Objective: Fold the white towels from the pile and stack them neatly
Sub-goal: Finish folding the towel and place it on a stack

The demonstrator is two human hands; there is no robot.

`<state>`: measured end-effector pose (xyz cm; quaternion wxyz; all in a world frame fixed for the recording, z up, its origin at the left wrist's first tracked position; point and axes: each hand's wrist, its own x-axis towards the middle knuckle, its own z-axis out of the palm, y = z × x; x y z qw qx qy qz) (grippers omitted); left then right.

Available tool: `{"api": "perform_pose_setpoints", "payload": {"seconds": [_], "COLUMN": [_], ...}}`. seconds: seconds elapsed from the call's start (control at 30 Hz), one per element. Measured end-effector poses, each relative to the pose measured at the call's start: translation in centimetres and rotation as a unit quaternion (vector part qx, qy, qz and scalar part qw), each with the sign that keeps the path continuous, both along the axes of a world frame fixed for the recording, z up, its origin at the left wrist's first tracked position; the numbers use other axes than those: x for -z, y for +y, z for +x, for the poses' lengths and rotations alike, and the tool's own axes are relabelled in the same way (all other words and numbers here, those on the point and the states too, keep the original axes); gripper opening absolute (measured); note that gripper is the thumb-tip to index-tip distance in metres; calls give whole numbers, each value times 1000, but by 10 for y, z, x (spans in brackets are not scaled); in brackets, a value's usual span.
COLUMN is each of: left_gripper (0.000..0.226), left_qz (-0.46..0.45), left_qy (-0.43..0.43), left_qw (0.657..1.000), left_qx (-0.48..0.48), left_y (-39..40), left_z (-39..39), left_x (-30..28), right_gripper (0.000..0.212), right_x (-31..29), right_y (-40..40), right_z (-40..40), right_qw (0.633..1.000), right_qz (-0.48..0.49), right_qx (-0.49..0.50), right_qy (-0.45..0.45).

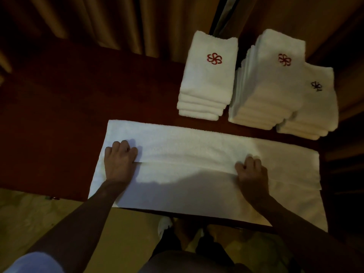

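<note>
A white towel (197, 170) is spread lengthwise on the dark red counter (59, 125), its near edge overhanging the counter front. A folded edge runs across the towel between the two grips. The left hand (120, 160) is seen with fingers curled over that edge near the towel's left end; the right hand (251, 172) is curled on the same edge further right, with the towel's right end lying beyond it. Both grips appear to be pinching or pressing the folded edge (whether cloth is actually clenched under the fingertips cannot be told).

Beyond the right grip, three stacks of folded towels are noted: a low stack (208, 75) with a red emblem, a taller stack (266, 81) just beside it, and a third (313, 103) touching the taller one.

Step in hand is judged to be the first lengthwise fold, being set or smoothed. The next move probably calls for a crosswise fold, one end carried to the other with edges kept aligned, before transfer to a stack.
</note>
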<state>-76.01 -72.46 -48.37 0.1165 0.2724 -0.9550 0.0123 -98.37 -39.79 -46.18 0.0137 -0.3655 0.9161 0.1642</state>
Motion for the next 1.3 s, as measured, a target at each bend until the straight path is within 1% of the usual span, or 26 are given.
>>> {"api": "perform_pose_setpoints", "payload": {"seconds": [0.07, 0.17, 0.2, 0.23, 0.27, 0.33, 0.37, 0.4, 0.43, 0.5, 0.53, 0.6, 0.63, 0.67, 0.7, 0.77, 0.83, 0.87, 0.9, 0.97, 1.0, 1.1, 1.17, 1.23, 1.3], "left_gripper": [28, 24, 27, 34, 38, 38, 37, 39, 43, 49, 51, 58, 62, 64, 67, 69, 64, 59, 54, 41, 36, 33, 36, 52, 66], "left_qz": [23, 93, 122, 155, 196, 271, 277, 276, 281, 323, 338, 363, 372, 381, 385, 385, 378, 374, 375, 396, 400, 388, 359, 275, 186], "left_qy": [-14, -11, -5, 3, 19, 87, 131, 156, 163, 150, 133, 92, 75, 63, 55, 38, 17, 22, 43, 116, 144, 158, 142, 77, 38], "left_qw": [1000, 995, 991, 986, 979, 958, 947, 934, 918, 879, 865, 846, 839, 833, 831, 837, 853, 859, 861, 844, 838, 845, 863, 900, 940], "left_qx": [10, 42, 53, 56, 44, -34, -97, -167, -229, -317, -346, -380, -389, -396, -398, -388, -360, -349, -341, -343, -343, -334, -326, -329, -283], "left_y": [-2, -7, -11, -16, -20, -26, -28, -34, -41, -62, -72, -87, -91, -93, -95, -102, -106, -106, -106, -103, -101, -94, -88, -79, -58], "left_z": [-1, 3, 7, 12, 15, 15, 10, 1, -8, -25, -31, -39, -41, -41, -42, -44, -48, -49, -49, -47, -44, -39, -42, -44, -48], "left_x": [-1, -5, -7, -9, -12, -21, -27, -31, -35, -38, -39, -38, -37, -39, -40, -40, -40, -40, -38, -37, -34, -28, -26, -22, -23], "right_gripper": [12, 19, 23, 28, 33, 36, 34, 31, 26, 18, 21, 39, 47, 50, 49, 38, 26, 21, 16, 12, 13, 18, 21, 25, 35], "right_x": [0, -10, -16, -20, -25, -33, -37, -40, -42, -43, -42, -36, -33, -30, -29, -23, -16, -11, -6, 4, 8, 15, 14, 16, 24], "right_y": [1, -2, -6, -9, -13, -22, -28, -34, -40, -51, -56, -63, -65, -66, -65, -64, -63, -62, -59, -54, -51, -45, -47, -46, -40], "right_z": [-4, -9, -8, -9, -9, -10, -10, -9, -8, -3, 1, 7, 9, 10, 11, 14, 17, 18, 18, 19, 19, 24, 28, 36, 45], "right_qw": [1000, 996, 994, 993, 991, 986, 987, 988, 989, 983, 980, 976, 977, 980, 981, 981, 976, 974, 972, 963, 960, 954, 957, 964, 968], "right_qz": [11, 51, 63, 64, 70, 93, 80, 53, 22, -37, -52, -31, -13, 0, 3, -22, -46, -66, -100, -165, -181, -208, -201, -186, -178], "right_qx": [0, 5, 12, 15, 20, 28, 21, 8, -5, -34, -49, -76, -82, -82, -86, -120, -164, -181, -190, -203, -204, -208, -204, -190, -172], "right_qy": [-26, -76, -87, -96, -109, -132, -137, -141, -148, -174, -189, -202, -194, -184, -172, -153, -132, -118, -100, -67, -62, -53, -39, -27, -30]}}
